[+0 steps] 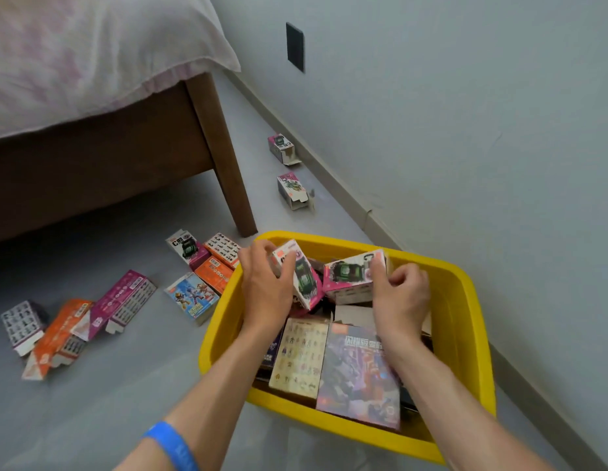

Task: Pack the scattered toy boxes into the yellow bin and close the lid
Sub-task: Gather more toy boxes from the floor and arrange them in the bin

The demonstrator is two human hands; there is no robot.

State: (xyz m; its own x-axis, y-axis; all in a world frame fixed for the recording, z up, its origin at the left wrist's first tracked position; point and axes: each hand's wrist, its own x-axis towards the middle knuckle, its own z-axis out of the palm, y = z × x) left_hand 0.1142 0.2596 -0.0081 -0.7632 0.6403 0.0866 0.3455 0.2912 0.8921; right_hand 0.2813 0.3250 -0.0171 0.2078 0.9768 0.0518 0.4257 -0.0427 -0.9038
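We've got our left hand [267, 283] gripping a pink-and-white cardboard toy box [300, 275] and our right hand [399, 294] pinching its twin [352, 275], both tilted over the yellow plastic bin [466, 300] to wedge them in; more boxes wait left of us

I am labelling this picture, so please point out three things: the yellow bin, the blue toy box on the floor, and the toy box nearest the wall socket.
yellow bin [466, 321]: head view, right rim.
blue toy box [194, 295]: head view, printed top face.
toy box nearest the wall socket [280, 146]: head view, top face.
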